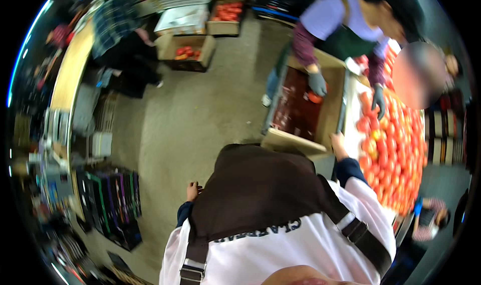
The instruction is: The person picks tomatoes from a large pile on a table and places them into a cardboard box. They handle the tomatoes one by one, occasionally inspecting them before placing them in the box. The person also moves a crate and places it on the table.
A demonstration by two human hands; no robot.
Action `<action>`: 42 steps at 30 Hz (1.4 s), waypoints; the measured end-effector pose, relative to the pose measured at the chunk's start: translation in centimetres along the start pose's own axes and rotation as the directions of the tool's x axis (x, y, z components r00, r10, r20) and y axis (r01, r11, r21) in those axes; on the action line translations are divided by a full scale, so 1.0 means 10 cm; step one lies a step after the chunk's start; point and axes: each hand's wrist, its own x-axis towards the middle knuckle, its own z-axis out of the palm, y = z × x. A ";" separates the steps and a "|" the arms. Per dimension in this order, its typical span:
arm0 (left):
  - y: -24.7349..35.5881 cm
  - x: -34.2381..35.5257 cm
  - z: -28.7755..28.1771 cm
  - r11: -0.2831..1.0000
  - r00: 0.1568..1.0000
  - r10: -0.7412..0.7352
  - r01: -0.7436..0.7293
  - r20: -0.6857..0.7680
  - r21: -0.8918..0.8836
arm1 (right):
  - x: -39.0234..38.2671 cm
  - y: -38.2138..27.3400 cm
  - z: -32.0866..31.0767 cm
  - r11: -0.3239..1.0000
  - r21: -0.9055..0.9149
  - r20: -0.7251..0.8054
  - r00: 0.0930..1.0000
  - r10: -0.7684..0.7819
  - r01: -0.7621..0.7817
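Observation:
My right hand [339, 144] is at the near right corner of an open cardboard box [295, 143], its fingers closed on the edge there. The box has a dark red-brown bottom and stands beside a table heaped with tomatoes [393, 154]. My left hand [193, 191] hangs low at my left side, fingers loosely apart, with nothing in it. Across the box a co-worker's gloved hand [317, 83] holds a single tomato [315, 98] inside it. The co-worker's other gloved hand [379, 102] reaches to the edge of the tomato heap.
Two cardboard boxes with tomatoes, one nearer [190, 64] and one farther [227, 28], stand on the floor ahead. Stacked dark crates [107, 200] and a long wooden-topped table [70, 79] line the left. Another person [120, 39] bends beside that table.

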 end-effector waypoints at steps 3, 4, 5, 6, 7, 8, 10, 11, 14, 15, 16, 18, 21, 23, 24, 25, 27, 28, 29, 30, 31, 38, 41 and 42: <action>-0.08 0.41 0.06 0.986 0.998 0.036 -0.045 0.055 0.161 | 0.09 0.43 0.04 0.997 -0.075 -0.160 0.986 -0.044 0.032; -0.04 0.42 0.05 0.963 0.998 0.054 -0.062 0.038 0.263 | 0.03 0.34 0.03 0.998 -0.051 -0.160 0.986 -0.045 0.037; 0.02 0.41 0.05 0.929 0.998 0.065 -0.069 0.024 0.364 | -0.04 0.25 0.01 0.999 -0.043 -0.157 0.987 -0.038 0.031; 0.08 0.39 0.04 0.899 0.997 0.076 -0.078 0.022 0.432 | -0.13 0.21 -0.02 0.999 -0.028 -0.154 0.988 -0.029 0.025; 0.11 0.34 0.02 0.888 0.997 0.074 -0.075 0.019 0.454 | -0.29 -0.02 -0.08 0.999 0.048 -0.105 0.994 -0.009 0.014; 0.17 0.33 0.01 0.877 0.997 0.076 -0.079 0.025 0.475 | -0.38 -0.13 -0.14 0.996 0.090 -0.099 0.994 0.039 -0.030; 0.30 0.39 0.04 0.864 0.995 0.074 -0.096 0.065 0.495 | -0.39 -0.11 -0.14 0.993 0.059 -0.127 0.986 0.107 -0.100; 0.32 0.41 0.04 0.862 0.995 0.070 -0.096 0.071 0.498 | -0.47 -0.31 -0.20 0.994 0.017 -0.106 0.988 0.109 -0.108; 0.52 0.48 0.12 0.834 0.992 0.074 -0.119 0.105 0.539 | -0.47 -0.19 -0.18 0.998 0.047 -0.141 0.989 0.053 -0.047; 0.57 0.51 0.13 0.828 0.991 0.079 -0.124 0.106 0.546 | -0.55 -0.34 -0.23 0.994 0.078 -0.119 0.989 0.083 -0.074; 0.60 0.51 0.15 0.827 0.990 0.083 -0.132 0.113 0.546 | -0.63 -0.49 -0.30 0.990 0.104 -0.100 0.989 0.106 -0.095; 0.74 0.56 0.21 0.809 0.986 0.095 -0.156 0.137 0.566 | -0.66 -0.48 -0.30 0.990 0.091 -0.119 0.986 0.120 -0.110; 0.92 0.63 0.33 0.788 0.979 0.109 -0.189 0.169 0.586 | -0.59 -0.35 -0.24 0.990 0.080 -0.110 0.987 0.121 -0.112; 1.05 0.67 0.42 0.771 0.974 0.119 -0.213 0.192 0.601 | -0.59 -0.34 -0.24 0.989 0.090 -0.109 0.986 0.129 -0.119; 1.11 0.69 0.46 0.763 0.971 0.126 -0.225 0.203 0.606 | -0.59 -0.35 -0.24 0.986 0.105 -0.099 0.985 0.140 -0.130; 1.15 0.70 0.49 0.755 0.969 0.128 -0.234 0.213 0.612 | -0.58 -0.33 -0.22 0.989 0.102 -0.115 0.986 0.117 -0.105; 1.25 0.72 0.57 0.738 0.963 0.131 -0.253 0.235 0.626 | -0.56 -0.30 -0.21 0.991 0.105 -0.133 0.987 0.095 -0.081; 1.29 0.72 0.59 0.732 0.961 0.134 -0.261 0.243 0.630 | -0.57 -0.32 -0.21 0.990 0.112 -0.130 0.987 0.096 -0.081; 1.34 0.73 0.63 0.726 0.958 0.135 -0.268 0.251 0.633 | -0.57 -0.32 -0.22 0.990 0.115 -0.128 0.987 0.100 -0.086; 1.38 0.74 0.67 0.717 0.955 0.138 -0.280 0.263 0.639 | -0.58 -0.33 -0.24 0.989 0.119 -0.126 0.986 0.105 -0.090; 1.42 0.74 0.71 0.710 0.951 0.142 -0.291 0.274 0.641 | -0.59 -0.34 -0.24 0.988 0.127 -0.127 0.986 0.106 -0.090; 1.80 0.65 1.05 0.717 0.901 0.193 -0.399 0.388 0.571 | -0.59 -0.33 -0.24 0.979 0.193 -0.119 0.988 0.095 -0.071; 2.10 0.45 1.34 0.757 0.837 0.284 -0.496 0.468 0.425 | -0.57 -0.29 -0.26 0.979 0.184 -0.062 0.993 0.103 -0.090; 2.22 0.34 1.48 0.757 0.807 0.326 -0.535 0.493 0.375 | -0.60 -0.27 -0.35 0.962 0.268 -0.107 0.991 0.084 -0.052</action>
